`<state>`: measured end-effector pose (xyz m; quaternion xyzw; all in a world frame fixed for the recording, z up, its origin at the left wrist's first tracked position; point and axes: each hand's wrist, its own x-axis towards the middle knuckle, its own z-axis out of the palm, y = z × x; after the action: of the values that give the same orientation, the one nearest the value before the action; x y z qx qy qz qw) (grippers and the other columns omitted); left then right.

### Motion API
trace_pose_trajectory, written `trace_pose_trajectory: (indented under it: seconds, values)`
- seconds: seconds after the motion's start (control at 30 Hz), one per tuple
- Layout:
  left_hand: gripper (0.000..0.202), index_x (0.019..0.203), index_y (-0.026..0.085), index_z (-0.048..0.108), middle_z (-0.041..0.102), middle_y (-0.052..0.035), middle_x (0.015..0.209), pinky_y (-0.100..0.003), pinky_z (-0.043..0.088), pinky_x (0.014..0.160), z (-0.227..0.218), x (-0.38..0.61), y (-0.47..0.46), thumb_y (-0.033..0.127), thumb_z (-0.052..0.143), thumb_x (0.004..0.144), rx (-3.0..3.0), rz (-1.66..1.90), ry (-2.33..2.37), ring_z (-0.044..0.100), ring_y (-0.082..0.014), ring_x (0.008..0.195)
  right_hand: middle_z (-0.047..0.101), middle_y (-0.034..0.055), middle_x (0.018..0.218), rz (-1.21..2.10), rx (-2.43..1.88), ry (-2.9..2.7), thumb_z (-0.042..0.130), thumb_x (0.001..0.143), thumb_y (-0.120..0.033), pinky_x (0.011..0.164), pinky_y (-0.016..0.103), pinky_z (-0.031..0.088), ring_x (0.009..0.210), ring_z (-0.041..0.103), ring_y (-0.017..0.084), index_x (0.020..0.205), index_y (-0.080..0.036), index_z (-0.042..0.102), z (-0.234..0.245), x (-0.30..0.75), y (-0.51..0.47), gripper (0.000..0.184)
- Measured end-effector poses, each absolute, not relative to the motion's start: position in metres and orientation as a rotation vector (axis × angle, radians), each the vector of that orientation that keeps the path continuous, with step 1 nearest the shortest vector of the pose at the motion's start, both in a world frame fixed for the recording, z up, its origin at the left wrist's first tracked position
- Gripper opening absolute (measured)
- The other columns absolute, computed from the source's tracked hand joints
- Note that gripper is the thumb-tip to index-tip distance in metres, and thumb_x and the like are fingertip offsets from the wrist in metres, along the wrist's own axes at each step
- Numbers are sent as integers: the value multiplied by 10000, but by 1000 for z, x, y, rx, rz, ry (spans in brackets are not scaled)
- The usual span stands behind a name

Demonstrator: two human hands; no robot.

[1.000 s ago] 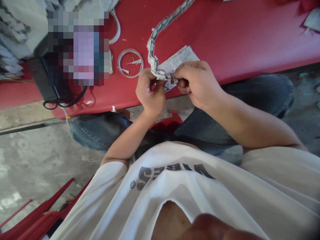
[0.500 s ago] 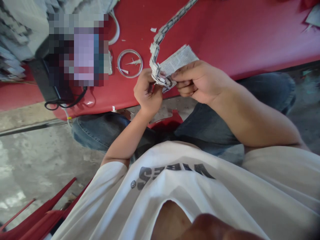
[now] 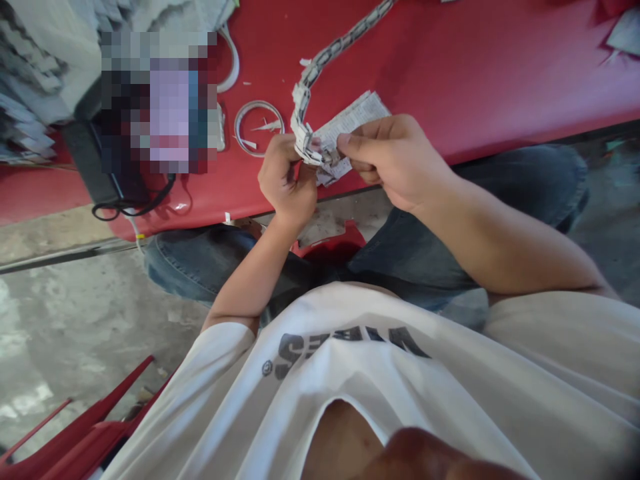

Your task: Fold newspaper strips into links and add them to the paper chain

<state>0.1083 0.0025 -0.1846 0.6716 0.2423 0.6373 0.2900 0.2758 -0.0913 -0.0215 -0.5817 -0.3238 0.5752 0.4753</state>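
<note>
A long chain of folded newspaper links [image 3: 323,59] runs from the far part of the red table [image 3: 440,73] down to my hands. My left hand [image 3: 289,175] is closed around the chain's near end, with thumb and fingers pressed on it. My right hand [image 3: 387,157] pinches at the last links from the right; its fingertips touch the end, though what exactly lies between them is hard to see. Beneath the hands lies a stack of printed newspaper strips [image 3: 357,117], partly covered by my right fingers.
Left of the chain lies a pale ring [image 3: 260,103] with paper scraps inside, and a second white ring [image 3: 234,60] farther back. A black box with a cable [image 3: 107,167] sits near the left edge. Folded paper piles [image 3: 30,130] stand at far left. My knees are under the table edge.
Both hands have moved slightly left with the chain's near end, and the chain bends farther left. The right thumb has shifted a little away from the left hand. More of the strip stack shows.
</note>
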Motion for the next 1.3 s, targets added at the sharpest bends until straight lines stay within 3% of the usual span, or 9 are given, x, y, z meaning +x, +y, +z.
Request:
trace_pose_trajectory:
  seconds: [0.13,0.23,0.33,0.53,0.8,0.93,1.1,1.2,1.3]
  values:
    - [345,1086,303,716,655,19,1022,-356,608,1013,-178,108,-3,644,665,1080,1731,1611,713,748,-136,1025,609,-3,749,1191,-1487,-1016,979,915,-373,686,328,435,744,518,167,768,-254,800,-16,270,-98,260]
    - [380,1084,301,696,651,12,1025,-381,621,1024,-173,111,-8,677,644,1083,1735,1580,718,752,-145,1040,615,4,751,1142,-1531,-1067,985,911,-474,664,328,458,781,553,197,774,-272,772,-15,269,-101,324]
    - [343,1080,322,682,665,11,1031,-375,634,1001,-171,115,-11,663,650,1087,1705,1607,696,754,-142,1028,613,17,775,1131,-1546,-1062,963,927,-481,674,328,482,829,571,217,763,-274,734,-14,267,-101,350]
    - [399,1079,306,670,672,-3,1032,-383,655,1015,-171,114,-14,703,633,1084,1715,1537,758,768,-160,1068,618,12,776,1062,-1584,-1067,864,984,-348,706,331,489,793,548,193,708,-260,665,-13,265,-100,351]
    - [450,1029,283,687,669,-4,998,-422,663,1066,-174,113,-10,726,621,1079,1742,1516,740,783,-172,1069,561,-13,697,1181,-1499,-925,893,966,-354,673,310,464,705,549,150,678,-228,664,-26,260,-97,388]
    - [403,1020,282,685,682,4,978,-410,669,1026,-174,111,-8,678,648,1083,1772,1592,669,784,-160,1024,464,-34,614,1277,-1489,-868,919,934,-321,587,295,405,639,491,138,637,-233,645,-21,262,-94,413]
    - [469,997,281,707,707,-5,977,-441,683,1025,-165,108,-11,740,636,1063,1793,1439,683,798,-176,1018,493,-26,612,1320,-1507,-803,886,929,-238,532,308,293,598,354,127,634,-237,712,-18,265,-94,342]
    - [491,1002,277,707,728,-7,996,-454,682,1035,-159,107,-15,755,616,1067,1805,1409,710,805,-182,1031,513,-22,641,1299,-1516,-799,890,945,-281,545,319,277,603,315,123,629,-233,694,-22,266,-94,375]
    - [479,1040,282,698,737,2,1038,-436,675,1060,-158,107,-16,757,639,1057,1765,1403,717,811,-175,1073,493,-23,655,1187,-1530,-943,878,992,-354,606,314,345,651,395,134,663,-233,685,-26,266,-95,400]
